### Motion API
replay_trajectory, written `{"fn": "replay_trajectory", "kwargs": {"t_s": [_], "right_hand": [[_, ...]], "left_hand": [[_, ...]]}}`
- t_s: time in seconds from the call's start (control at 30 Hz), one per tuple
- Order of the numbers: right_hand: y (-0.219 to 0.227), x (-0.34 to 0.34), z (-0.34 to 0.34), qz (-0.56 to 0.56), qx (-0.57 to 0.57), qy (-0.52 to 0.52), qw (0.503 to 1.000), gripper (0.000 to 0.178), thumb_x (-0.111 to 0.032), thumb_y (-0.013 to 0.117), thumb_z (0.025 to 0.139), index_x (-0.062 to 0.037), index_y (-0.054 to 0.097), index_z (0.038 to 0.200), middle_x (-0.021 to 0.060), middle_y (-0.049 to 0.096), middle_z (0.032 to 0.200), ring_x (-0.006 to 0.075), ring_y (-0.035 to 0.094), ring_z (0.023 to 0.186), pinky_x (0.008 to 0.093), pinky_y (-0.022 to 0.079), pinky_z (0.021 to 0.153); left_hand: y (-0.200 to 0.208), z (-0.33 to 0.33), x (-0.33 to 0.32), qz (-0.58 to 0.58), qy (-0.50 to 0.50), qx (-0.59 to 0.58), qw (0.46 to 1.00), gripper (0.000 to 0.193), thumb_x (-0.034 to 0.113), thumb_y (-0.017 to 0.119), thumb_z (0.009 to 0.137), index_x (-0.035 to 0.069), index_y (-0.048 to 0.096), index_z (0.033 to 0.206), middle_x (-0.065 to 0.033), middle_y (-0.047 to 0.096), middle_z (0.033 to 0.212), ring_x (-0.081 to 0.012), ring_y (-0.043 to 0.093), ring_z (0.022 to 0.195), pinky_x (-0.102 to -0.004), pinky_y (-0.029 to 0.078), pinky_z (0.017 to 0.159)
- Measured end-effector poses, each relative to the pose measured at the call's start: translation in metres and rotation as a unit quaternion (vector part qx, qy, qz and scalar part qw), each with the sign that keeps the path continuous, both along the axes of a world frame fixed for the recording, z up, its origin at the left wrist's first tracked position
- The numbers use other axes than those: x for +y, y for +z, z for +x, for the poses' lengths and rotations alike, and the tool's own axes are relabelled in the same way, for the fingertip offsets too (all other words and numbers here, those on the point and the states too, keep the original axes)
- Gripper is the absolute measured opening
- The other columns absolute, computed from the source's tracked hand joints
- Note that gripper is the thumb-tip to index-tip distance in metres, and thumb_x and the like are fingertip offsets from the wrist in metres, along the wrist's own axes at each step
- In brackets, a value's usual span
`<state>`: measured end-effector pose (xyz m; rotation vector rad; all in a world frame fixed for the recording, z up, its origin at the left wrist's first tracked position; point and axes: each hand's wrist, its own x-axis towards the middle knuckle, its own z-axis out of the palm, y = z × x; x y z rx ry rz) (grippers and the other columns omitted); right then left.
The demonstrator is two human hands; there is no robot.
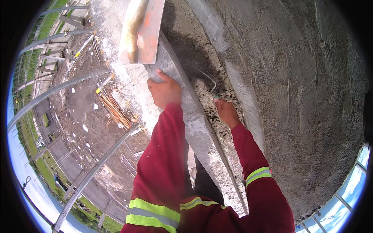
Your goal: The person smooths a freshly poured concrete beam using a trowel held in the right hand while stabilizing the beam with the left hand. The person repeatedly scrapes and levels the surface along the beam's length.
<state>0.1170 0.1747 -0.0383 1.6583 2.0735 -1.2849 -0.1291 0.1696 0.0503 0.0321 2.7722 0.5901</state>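
My left hand (166,90) is closed on the near-left edge of a long grey board (194,112), its thumb pointing up toward the far end. My right hand (227,112) grips a trowel (214,88) by its handle, right of the board; only the thin bent metal shank and a bit of green show clearly. The trowel's blade blends into shadow over the rough wet mortar (219,77). Beyond my left hand lies a plastering float (150,37), a flat metal plate with a worn wooden handle, on the far end of the board.
A rough grey plastered wall (307,97) fills the right side, with a smoother pale band (237,77) along the mortar. To the left, curved metal bars (93,163) stand before a lower ground with a pile of thin sticks (114,108) and scattered debris.
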Motion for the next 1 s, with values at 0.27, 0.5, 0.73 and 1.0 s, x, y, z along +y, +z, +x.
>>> {"fn": "replay_trajectory", "kwargs": {"t_s": [0.27,0.5,0.73,1.0], "right_hand": [[-0.025,0.02,-0.006,0.142,0.193,-0.15,0.959,0.052,-0.046,0.049,0.111,0.0012,0.068,0.12,0.0313,0.072,0.102,0.0545,0.067,0.1,0.0646,0.048,0.09],[-0.049,0.009,0.018,0.032,0.065,-0.112,0.991,0.05,-0.045,0.045,0.113,-0.0018,0.07,0.112,0.0288,0.072,0.103,0.0529,0.066,0.102,0.0616,0.048,0.09],[-0.056,-0.011,0.037,0.071,0.021,-0.15,0.986,0.06,-0.051,0.039,0.113,0.0001,0.069,0.102,0.0259,0.071,0.093,0.0512,0.066,0.094,0.061,0.047,0.087],[-0.089,-0.037,0.061,0.064,0.166,-0.206,0.962,0.066,-0.055,0.037,0.113,0.0021,0.063,0.092,0.0188,0.061,0.072,0.0363,0.064,0.069,0.0478,0.05,0.07]], "left_hand": [[0.001,0.002,0.001,0.002,0.005,-0.01,1.0,0.072,0.061,0.037,0.109,-0.003,0.052,0.14,-0.0254,0.06,0.141,-0.0457,0.062,0.126,-0.0552,0.049,0.104],[-0.003,0.001,0.0,-0.018,0.008,0.001,1.0,0.072,0.061,0.037,0.108,-0.003,0.053,0.139,-0.0246,0.063,0.138,-0.0454,0.065,0.122,-0.0559,0.051,0.1],[-0.002,0.0,0.0,-0.012,0.005,-0.009,1.0,0.071,0.059,0.038,0.108,-0.003,0.053,0.137,-0.0247,0.063,0.137,-0.0442,0.066,0.12,-0.0557,0.052,0.099],[-0.005,0.0,-0.005,0.005,-0.01,0.007,1.0,0.071,0.059,0.036,0.109,-0.004,0.051,0.137,-0.024,0.063,0.133,-0.0438,0.068,0.115,-0.0557,0.055,0.093]]}}
